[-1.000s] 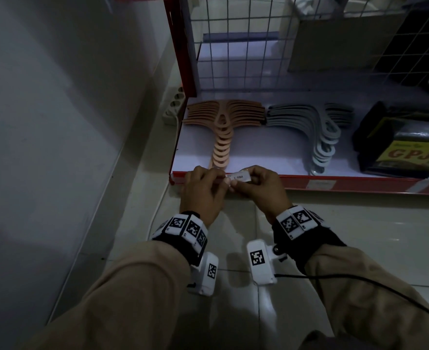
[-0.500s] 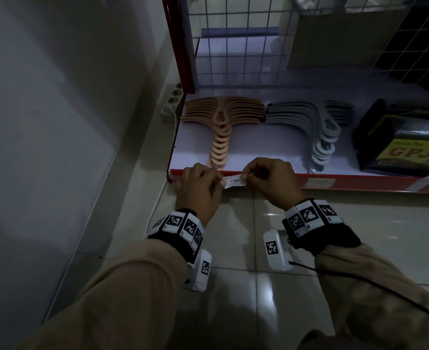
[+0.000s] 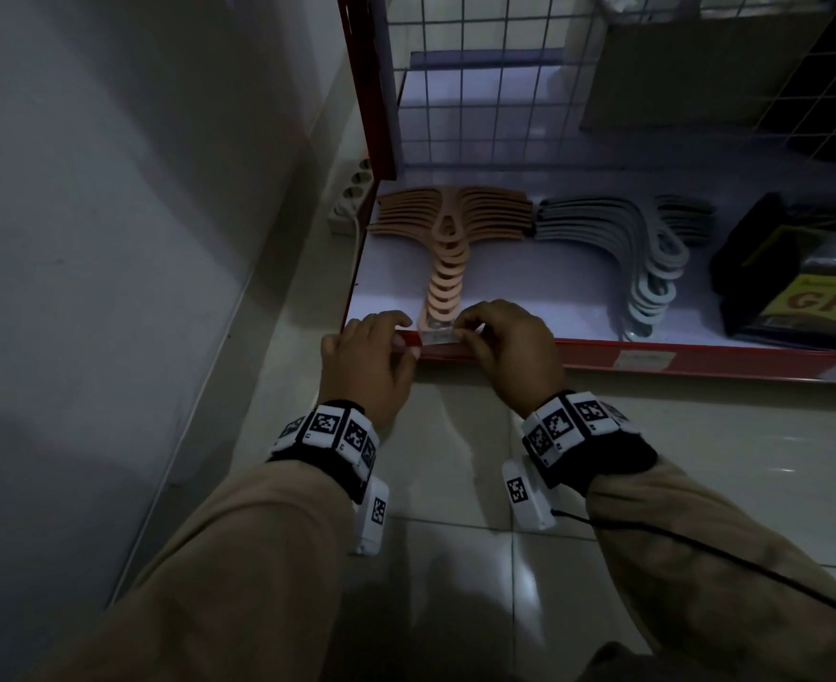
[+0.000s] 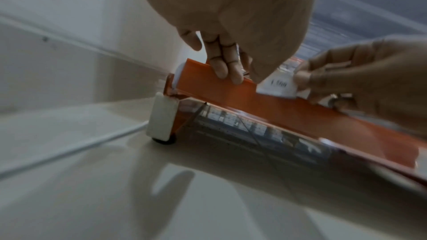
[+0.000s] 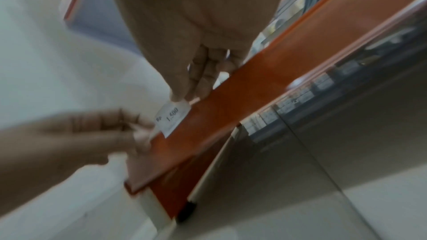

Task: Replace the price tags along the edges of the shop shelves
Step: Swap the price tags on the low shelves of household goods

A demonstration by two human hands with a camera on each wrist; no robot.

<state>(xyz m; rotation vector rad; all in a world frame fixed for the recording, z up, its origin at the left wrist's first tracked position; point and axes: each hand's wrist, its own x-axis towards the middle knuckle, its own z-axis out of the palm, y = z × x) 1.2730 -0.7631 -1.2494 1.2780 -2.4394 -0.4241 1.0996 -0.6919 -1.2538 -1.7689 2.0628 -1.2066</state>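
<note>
A small white price tag (image 3: 438, 338) printed "1.500" lies against the red shelf edge (image 3: 701, 359), near its left end. My left hand (image 3: 406, 337) curls its fingers (image 4: 227, 70) over the top of the edge, and its thumb holds the tag's left end (image 4: 276, 87). My right hand (image 3: 465, 332) pinches the tag's right end between thumb and fingers (image 5: 182, 92). The tag (image 5: 172, 116) sits a little askew on the strip, and both hands cover part of it.
On the bottom shelf lie a stack of orange hangers (image 3: 448, 238), grey hangers (image 3: 617, 238) and a black packet (image 3: 799, 287). Another label (image 3: 644, 359) sits further right on the edge. A wall stands close on the left, with a power strip (image 3: 352, 194) by the red upright.
Both hands have carried the tag from just in front of the shelf up onto the red edge. The left fingers now hook over the top of the edge.
</note>
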